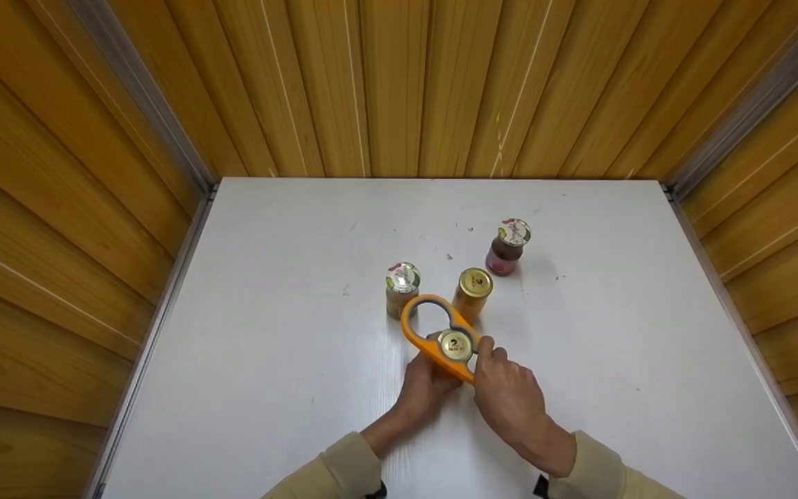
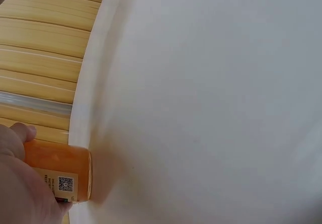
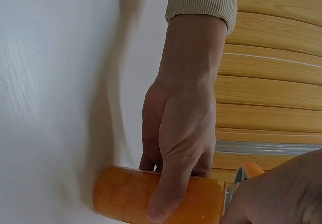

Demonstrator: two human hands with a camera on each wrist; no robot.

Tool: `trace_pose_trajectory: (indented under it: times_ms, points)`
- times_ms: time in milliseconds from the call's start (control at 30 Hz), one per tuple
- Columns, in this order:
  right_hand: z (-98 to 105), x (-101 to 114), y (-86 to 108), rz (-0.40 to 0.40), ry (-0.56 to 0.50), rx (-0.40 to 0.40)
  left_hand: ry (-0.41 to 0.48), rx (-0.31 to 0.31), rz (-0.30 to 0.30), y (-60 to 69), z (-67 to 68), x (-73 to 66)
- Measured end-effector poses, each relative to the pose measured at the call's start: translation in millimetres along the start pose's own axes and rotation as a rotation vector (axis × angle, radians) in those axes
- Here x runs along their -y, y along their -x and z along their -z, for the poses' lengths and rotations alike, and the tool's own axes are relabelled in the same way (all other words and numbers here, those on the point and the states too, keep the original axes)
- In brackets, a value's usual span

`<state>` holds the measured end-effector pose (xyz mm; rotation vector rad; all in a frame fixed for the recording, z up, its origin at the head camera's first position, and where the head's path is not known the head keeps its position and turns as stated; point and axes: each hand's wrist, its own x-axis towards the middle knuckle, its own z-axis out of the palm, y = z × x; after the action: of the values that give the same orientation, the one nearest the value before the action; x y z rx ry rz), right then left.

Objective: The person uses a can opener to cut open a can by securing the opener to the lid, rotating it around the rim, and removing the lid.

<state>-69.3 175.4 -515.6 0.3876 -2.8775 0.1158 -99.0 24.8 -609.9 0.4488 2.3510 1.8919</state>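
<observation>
My left hand (image 1: 421,389) grips a glass jar with orange contents (image 3: 123,194), its fingers and thumb wrapped round the side. The jar stands upright, and its gold lid (image 1: 455,344) shows through the smaller opening of an orange jar opener (image 1: 433,351) with grey inner edges. My right hand (image 1: 510,396) holds that opener at its near right end. In the left wrist view, a label with a QR code (image 2: 65,183) is visible on the jar (image 2: 58,156). The right wrist view shows my right hand (image 3: 282,196) at the lid end, covering much of the opener.
Just beyond the opener stand a gold-lidded jar (image 1: 472,299) and a jar with a patterned lid (image 1: 402,278), partly hidden by the opener's larger loop. A darker jar with a pink label (image 1: 504,256) stands farther back right. Wood-patterned panels (image 1: 399,90) border the white table (image 1: 281,277).
</observation>
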Motion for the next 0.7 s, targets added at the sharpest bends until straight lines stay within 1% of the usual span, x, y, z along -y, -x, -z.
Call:
trace_pose_trajectory:
  times_ms: [167, 300, 367, 433, 533, 633, 700]
  points:
    - [2, -4, -3.2, 0.008, -0.022, 0.045, 0.014, 0.022, 0.007, -1.6, 1.5, -0.4]
    - [3, -8, -5.2, 0.012, -0.036, 0.095, 0.031, 0.036, 0.036, -3.2, 2.8, 0.4]
    - [4, -10, -6.3, 0.024, -0.035, 0.105, 0.041, 0.045, 0.044, -4.2, 4.6, 0.5]
    - [3, -13, -7.9, 0.051, -0.027, 0.101, 0.046, 0.063, 0.034, -5.7, 7.1, 0.6]
    - [2, -20, -11.0, 0.103, -0.011, 0.094, 0.067, 0.100, -0.007, -7.7, 11.4, 1.7]
    - [1, -27, -14.4, 0.162, -0.002, 0.092, 0.090, 0.148, -0.033, -9.7, 15.6, 3.4]
    - [1, -33, -17.5, 0.194, -0.001, 0.103, 0.106, 0.190, -0.036, -11.6, 18.8, 4.4]
